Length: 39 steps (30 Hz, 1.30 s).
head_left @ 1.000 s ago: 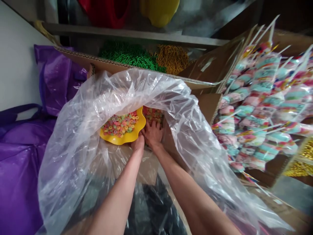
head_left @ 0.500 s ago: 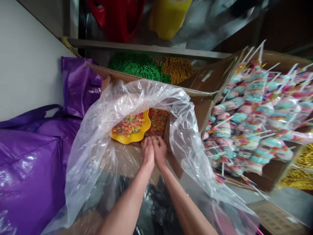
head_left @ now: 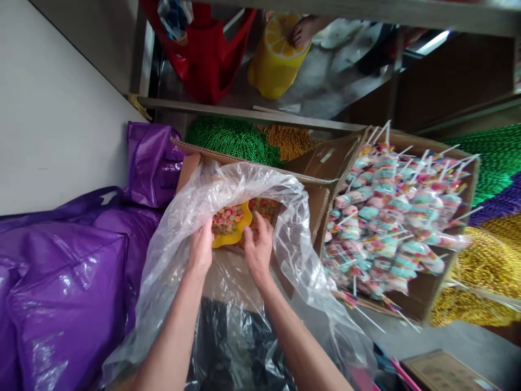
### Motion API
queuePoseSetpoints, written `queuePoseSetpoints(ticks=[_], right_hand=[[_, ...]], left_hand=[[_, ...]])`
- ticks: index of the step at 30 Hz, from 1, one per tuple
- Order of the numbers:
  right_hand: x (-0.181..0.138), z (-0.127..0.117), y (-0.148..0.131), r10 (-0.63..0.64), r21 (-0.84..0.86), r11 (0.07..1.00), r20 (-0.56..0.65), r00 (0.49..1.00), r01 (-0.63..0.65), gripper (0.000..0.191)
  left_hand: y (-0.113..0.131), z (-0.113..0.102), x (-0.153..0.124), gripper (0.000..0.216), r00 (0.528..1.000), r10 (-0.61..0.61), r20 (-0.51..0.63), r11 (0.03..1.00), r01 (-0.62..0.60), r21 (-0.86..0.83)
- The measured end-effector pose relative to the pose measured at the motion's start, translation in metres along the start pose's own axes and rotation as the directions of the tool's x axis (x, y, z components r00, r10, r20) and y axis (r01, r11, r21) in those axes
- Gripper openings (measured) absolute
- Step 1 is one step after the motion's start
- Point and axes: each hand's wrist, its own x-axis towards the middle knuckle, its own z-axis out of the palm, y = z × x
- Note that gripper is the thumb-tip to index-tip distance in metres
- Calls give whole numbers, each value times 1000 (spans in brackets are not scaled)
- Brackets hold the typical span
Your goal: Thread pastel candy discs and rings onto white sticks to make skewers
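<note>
A yellow scalloped bowl [head_left: 233, 238] holds small ring-shaped candies [head_left: 228, 219] in pink, orange and green. It sits inside a cardboard box [head_left: 321, 213] lined with a clear plastic bag [head_left: 299, 222]. More loose rings [head_left: 264, 207] lie to the bowl's right, deeper in the box. My left hand [head_left: 201, 245] is against the bowl's left side, fingers extended and partly hidden by the rim and plastic. At the right side, my right hand [head_left: 259, 244] has thumb and fingers spread close to the rim; I cannot tell whether it touches.
Purple bags [head_left: 69, 288] stand on the left. A carton of wrapped lollipops [head_left: 391, 217] is on the right, with gold beads [head_left: 480, 282] beyond it. Green beads [head_left: 232, 140] lie behind the box. Past the shelf bar, another person's hand rests on a yellow stool [head_left: 277, 65].
My hands have parted from being together over the loose rings. The left has moved to the bowl's left side, the right stays near its right edge. The view has shifted.
</note>
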Motion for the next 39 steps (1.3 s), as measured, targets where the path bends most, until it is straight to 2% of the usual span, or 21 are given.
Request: queuePoseSetpoints(ticks=[2,4,5,6,9,12,16,21,24,27,30,32,34,37,39], right_hand=[[-2,4,28,226,144,962,55,973,-232,53],[1,17,51,410,283,845,200,890,-453,48],[4,27,59,454,325,792,252,855,-516,44],[9,38,65,476,356,758,270,837,-546,41],[22,64,68,480,424,720,267,836,-549,37],[24,67,62,450,478,682,322,833,-553,40],[8,47,57,438,483,662,372,818,-574,33],[-26,7,53,467,429,651,425,776,-626,33],[-47,-20,48,491,393,644,447,748,-657,36],[-60,-42,43,501,380,644,446,742,-664,37],[-66,-58,41,495,388,640,452,742,-663,31],[-68,-69,40,496,385,634,464,734,-671,26],[-72,-81,39,503,383,614,484,716,-690,21],[-82,-103,33,498,382,581,530,686,-718,18],[-91,-122,29,464,387,596,549,696,-703,19]], left_hand=[[-5,-15,-5,49,999,12,-37,999,-11,33],[-9,-24,-14,49,999,17,-31,999,-15,43],[-10,-26,-18,50,1000,25,-15,999,-24,40],[-9,-27,-21,50,999,39,1,999,-39,34],[0,-28,-27,53,995,90,36,996,-90,-4],[15,-31,-31,52,992,104,70,992,-99,-76],[30,-41,-44,54,985,146,90,982,-133,-133],[33,-61,-61,59,997,65,45,992,-60,-114],[26,-74,-63,57,996,79,29,997,-78,-28],[12,-82,-56,54,994,107,22,989,-109,96],[-5,-86,-50,50,996,87,4,978,-86,192],[-14,-87,-55,49,991,126,-38,961,-112,252],[-20,-88,-70,46,974,201,-102,939,-161,305],[-25,-89,-109,41,930,266,-256,924,-170,341],[-29,-91,-139,43,890,279,-361,927,-151,345]])
